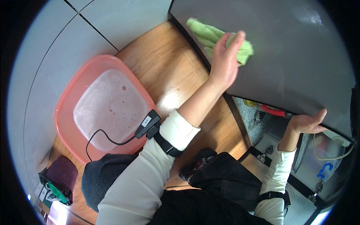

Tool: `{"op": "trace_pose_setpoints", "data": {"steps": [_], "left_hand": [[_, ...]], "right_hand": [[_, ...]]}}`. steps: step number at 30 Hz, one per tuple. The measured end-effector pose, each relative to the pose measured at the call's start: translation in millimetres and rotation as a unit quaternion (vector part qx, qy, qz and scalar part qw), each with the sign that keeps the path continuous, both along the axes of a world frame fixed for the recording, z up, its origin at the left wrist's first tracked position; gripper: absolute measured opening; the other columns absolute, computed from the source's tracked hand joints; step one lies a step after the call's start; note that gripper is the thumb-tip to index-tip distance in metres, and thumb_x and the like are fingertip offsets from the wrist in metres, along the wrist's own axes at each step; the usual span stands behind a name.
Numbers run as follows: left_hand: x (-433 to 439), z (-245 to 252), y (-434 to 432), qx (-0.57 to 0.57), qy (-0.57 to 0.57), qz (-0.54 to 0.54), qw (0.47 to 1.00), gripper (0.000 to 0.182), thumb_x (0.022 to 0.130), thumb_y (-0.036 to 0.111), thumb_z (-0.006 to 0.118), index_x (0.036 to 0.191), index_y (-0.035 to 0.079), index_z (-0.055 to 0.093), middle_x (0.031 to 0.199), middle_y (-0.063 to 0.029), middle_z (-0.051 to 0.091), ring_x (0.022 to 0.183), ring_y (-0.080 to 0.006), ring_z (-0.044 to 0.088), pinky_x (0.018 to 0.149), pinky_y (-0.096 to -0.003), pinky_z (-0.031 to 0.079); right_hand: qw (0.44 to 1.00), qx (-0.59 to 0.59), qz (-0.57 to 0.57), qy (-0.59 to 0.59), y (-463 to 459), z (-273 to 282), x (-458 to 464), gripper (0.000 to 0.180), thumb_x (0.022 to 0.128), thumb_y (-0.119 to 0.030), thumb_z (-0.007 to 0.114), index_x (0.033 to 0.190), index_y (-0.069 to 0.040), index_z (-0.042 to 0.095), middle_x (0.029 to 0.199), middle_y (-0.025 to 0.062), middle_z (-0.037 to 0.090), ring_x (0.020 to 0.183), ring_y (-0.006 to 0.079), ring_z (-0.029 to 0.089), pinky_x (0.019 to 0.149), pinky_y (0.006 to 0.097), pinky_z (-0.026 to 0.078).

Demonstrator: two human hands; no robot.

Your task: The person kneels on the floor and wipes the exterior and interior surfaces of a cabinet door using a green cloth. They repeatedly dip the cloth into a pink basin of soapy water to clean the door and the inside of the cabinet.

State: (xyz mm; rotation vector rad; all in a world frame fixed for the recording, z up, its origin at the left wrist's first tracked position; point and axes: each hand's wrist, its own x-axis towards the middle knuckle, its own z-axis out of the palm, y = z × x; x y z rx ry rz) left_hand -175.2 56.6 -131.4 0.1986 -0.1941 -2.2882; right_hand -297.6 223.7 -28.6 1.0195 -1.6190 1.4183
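Observation:
A crumpled light green cloth (208, 33) is bunched in my left hand (225, 62). That hand presses it against the smooth face of a dark grey panel (281, 56) with a black edge, near the panel's left side. My right hand (308, 123) grips the panel's lower edge, thumb over the face and fingers partly hidden behind it. To the left, a pink plastic basin (66, 121) stands on the wood-look floor, holding whitish, foamy water (112, 107).
Below the panel, an open cabinet shows red-handled items (272, 110), a pale hose (326, 159) and a blue hook (324, 171). Textured metal-faced doors (299, 201) hang on hinges nearby. A dark purple bag (62, 174) sits lower left. White tiled wall (50, 56) borders the floor (157, 56).

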Motion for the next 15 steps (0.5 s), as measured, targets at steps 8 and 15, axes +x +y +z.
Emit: {"op": "trace_pose_setpoints", "data": {"steps": [8,15], "left_hand": [[-22.9,-4.5,-6.3,-0.288,-0.427,0.283,0.809,0.025,0.073,0.006,0.063,0.086,0.004,0.041,0.082,-0.0077,0.045,0.077,-0.0207,0.049,0.070,-0.0333,0.042],[-42.3,-50.0,84.2,-0.364,-0.503,0.224,0.751,0.044,0.084,0.023,0.052,0.118,-0.001,0.037,0.112,-0.0180,0.038,0.104,-0.0303,0.041,0.086,-0.0422,0.035]], "right_hand": [[0.998,0.013,-0.054,0.042,1.6,-0.8,-2.4,0.056,0.085,-0.015,0.053,0.132,0.003,0.028,0.127,0.0189,0.040,0.112,0.0234,0.043,0.099,0.0363,0.033],[0.991,-0.001,-0.054,0.120,-6.5,-0.3,0.1,0.047,0.081,-0.016,0.059,0.120,0.005,0.043,0.119,0.0176,0.047,0.098,0.0204,0.050,0.089,0.0318,0.040]]}}
